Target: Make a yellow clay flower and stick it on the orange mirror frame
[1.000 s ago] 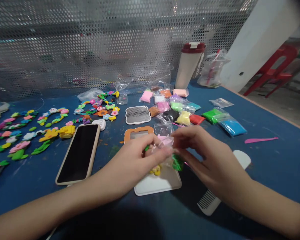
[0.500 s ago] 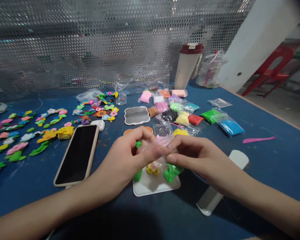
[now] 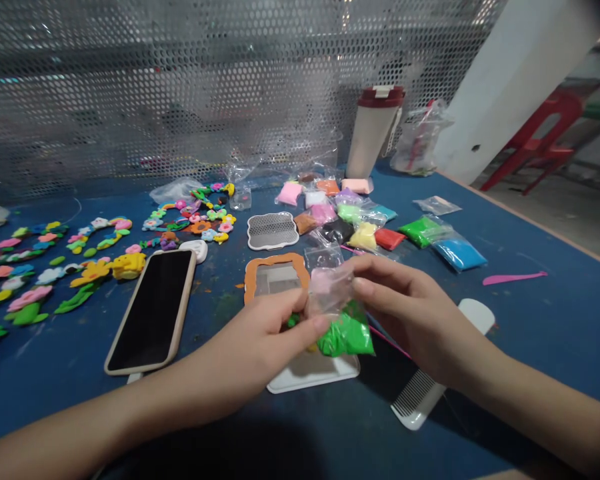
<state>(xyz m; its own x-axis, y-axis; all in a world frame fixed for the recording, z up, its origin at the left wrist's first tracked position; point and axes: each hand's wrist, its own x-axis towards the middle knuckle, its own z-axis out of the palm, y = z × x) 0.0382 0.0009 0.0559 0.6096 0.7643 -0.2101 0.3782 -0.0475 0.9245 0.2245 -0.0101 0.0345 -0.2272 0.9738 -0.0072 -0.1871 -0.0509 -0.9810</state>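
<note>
Between my hands hangs a clear plastic bag of green clay [image 3: 347, 335]. My left hand [image 3: 275, 333] pinches its left side between thumb and fingers. On the bag's upper right edge, the thumb and fingertips of my right hand [image 3: 405, 300] are closed. Below the bag lies a white-rimmed mirror [image 3: 313, 375], mostly covered by the bag and my left hand; bits of green and yellow show by my left fingers. Just behind my left hand lies a mirror with an orange clay border [image 3: 253, 275]. A white comb [image 3: 415, 400] rests under my right forearm.
A phone [image 3: 153, 313] lies left of my hands, with colourful clay-decorated pieces [image 3: 200, 227] beyond it. Several clay packets [image 3: 363, 235] and another mirror [image 3: 273, 231] are behind. A tumbler [image 3: 375, 133] stands by the perforated metal screen [image 3: 180, 100]. A pink tool [image 3: 515, 278] lies right.
The green clay bag has come lower and flatter, its green clay now facing me. My left hand has shifted down, uncovering the orange-bordered mirror.
</note>
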